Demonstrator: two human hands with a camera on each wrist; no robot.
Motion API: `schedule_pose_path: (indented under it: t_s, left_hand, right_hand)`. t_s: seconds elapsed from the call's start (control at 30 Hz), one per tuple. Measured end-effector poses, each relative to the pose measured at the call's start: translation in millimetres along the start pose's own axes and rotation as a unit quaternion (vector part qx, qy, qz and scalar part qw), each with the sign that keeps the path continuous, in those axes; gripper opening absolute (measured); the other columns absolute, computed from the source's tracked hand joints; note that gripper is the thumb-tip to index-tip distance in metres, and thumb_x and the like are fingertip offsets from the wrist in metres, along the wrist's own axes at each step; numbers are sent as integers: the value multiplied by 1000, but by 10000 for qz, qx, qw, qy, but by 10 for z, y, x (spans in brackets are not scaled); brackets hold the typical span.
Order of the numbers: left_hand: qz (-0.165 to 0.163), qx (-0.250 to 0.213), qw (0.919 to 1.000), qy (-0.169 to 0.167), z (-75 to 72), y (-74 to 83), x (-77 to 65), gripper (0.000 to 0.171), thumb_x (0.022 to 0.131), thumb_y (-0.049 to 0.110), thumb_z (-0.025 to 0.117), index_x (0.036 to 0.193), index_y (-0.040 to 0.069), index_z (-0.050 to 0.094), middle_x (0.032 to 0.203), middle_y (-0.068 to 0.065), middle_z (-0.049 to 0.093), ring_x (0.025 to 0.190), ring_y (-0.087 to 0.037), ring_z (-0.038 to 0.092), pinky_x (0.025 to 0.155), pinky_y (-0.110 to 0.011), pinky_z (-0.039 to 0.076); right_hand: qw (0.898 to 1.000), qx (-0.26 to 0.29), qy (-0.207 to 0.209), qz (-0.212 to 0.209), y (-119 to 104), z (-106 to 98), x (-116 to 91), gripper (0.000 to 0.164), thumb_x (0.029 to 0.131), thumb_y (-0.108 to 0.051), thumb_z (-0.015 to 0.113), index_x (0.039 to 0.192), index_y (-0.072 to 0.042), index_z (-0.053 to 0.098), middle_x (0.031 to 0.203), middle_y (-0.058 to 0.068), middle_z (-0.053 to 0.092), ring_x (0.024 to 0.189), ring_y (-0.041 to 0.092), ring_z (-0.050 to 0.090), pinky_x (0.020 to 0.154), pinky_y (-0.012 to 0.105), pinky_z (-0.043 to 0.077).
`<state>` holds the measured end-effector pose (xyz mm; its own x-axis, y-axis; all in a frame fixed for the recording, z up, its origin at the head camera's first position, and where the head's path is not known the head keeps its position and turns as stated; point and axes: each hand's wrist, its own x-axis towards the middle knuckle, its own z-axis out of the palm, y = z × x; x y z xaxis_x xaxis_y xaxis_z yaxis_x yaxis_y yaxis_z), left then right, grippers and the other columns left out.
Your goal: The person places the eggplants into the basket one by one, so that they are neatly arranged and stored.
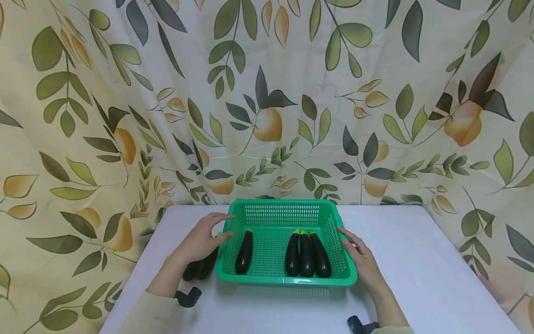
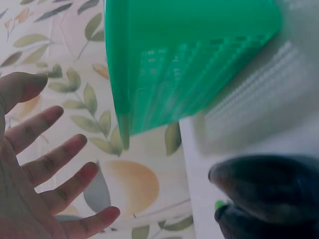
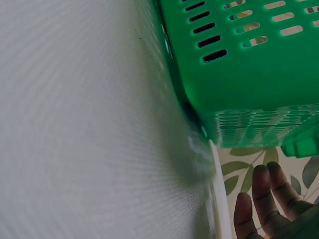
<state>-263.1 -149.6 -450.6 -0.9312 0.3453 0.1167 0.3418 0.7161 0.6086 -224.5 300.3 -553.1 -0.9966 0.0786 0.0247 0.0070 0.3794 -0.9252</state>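
Note:
A green plastic basket [image 1: 285, 280] sits on the table, with one eggplant [image 1: 244, 253] at its left side and three more eggplants [image 1: 307, 254] side by side at its right. My left hand [image 1: 204, 239] is at the basket's left rim; the left wrist view shows its fingers [image 2: 55, 159] spread and apart from the basket wall [image 2: 164, 84]. Below that hand, outside the basket, lie dark eggplants [image 1: 200, 268], partly covered by it. On the other side, my right hand [image 1: 364, 260] has extended fingertips at the right rim. Its fingers [image 3: 266, 199] look straight in the right wrist view.
The white table [image 1: 417, 278] reaches back to a leaf-and-fruit patterned curtain [image 1: 267, 116], which also hangs along the left side. Dark straps with small mounts [image 1: 189, 297] are on both wrists.

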Motion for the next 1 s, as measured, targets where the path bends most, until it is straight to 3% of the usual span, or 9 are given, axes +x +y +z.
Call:
schedule_pose_path:
  t_s: [0.53, 1.0]
  left_hand:
    - [-398, 208, 9988, 215, -142, -529, -144, 49, 102, 32, 66, 148, 18, 57, 150, -13, 56, 143, -39, 49, 113, -64, 43]
    - [-1096, 223, 9937, -68, -112, -948, -300, 55, 100, 33, 68, 149, 12, 54, 148, -20, 57, 133, -47, 55, 103, -65, 50]
  right_hand:
    - [9999, -49, -18, 106, -32, -3, 3, 54, 111, -47, 38, 161, -27, 38, 154, 12, 43, 128, 28, 47, 85, 25, 53]
    - [9997, -56, -42, 237, -60, 8, -25, 55, 110, -50, 37, 161, -29, 38, 149, 13, 45, 129, 32, 48, 87, 28, 51]
